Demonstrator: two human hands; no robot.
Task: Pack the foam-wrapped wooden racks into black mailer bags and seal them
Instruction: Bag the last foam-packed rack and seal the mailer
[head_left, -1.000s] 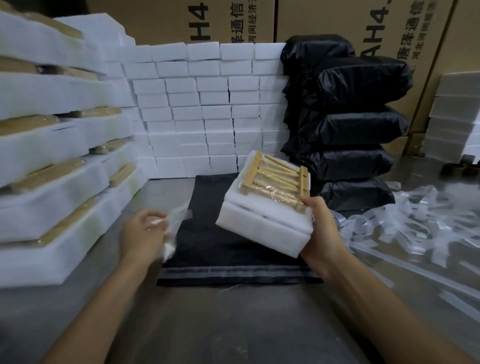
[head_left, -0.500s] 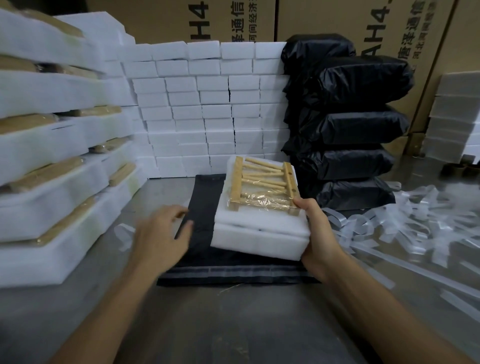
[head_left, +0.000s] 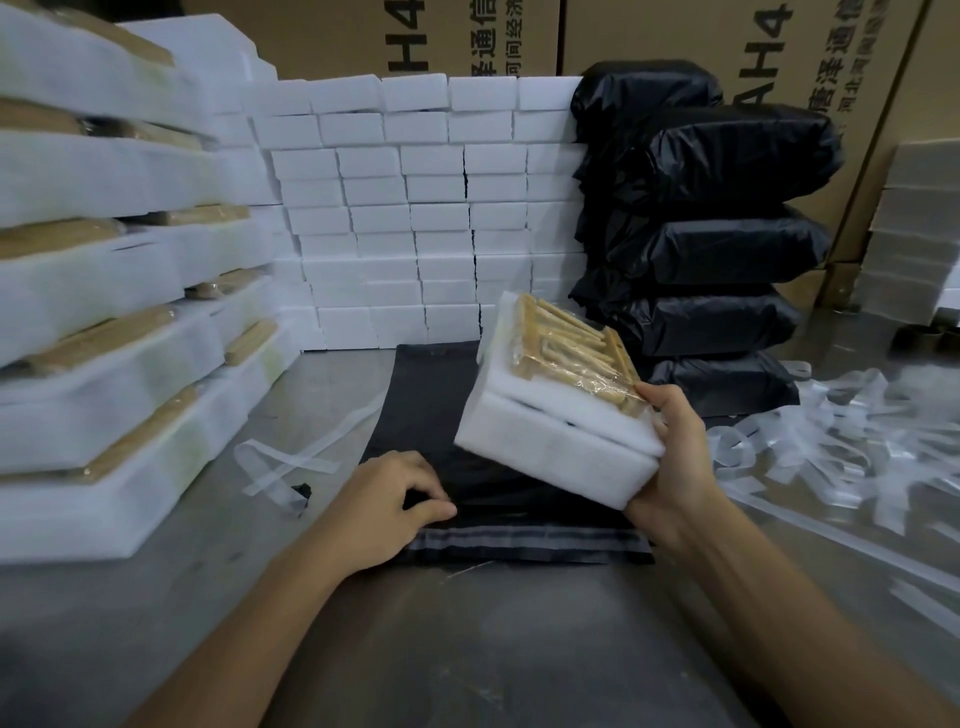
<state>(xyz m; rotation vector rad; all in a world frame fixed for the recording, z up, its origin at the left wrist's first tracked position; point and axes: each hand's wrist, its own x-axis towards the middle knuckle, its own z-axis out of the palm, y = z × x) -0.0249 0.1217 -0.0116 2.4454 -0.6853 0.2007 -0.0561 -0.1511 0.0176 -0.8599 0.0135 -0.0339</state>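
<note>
Above the flat black mailer bag (head_left: 431, 415), the right hand (head_left: 670, 467) grips a foam-wrapped wooden rack (head_left: 561, 410), tilted. The left hand (head_left: 384, 504) pinches the bag's near edge. Behind, filled black bags (head_left: 717, 249) are stacked; cartons (head_left: 675, 31) read "H4".

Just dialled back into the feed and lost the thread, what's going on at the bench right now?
A person is packing. The right hand grips a white foam-wrapped wooden rack, held tilted above a flat black plastic mailer bag on the grey table. The left hand pinches the bag near its open end. The rack is not in the bag yet. Filled black bags are stacked behind.
</note>
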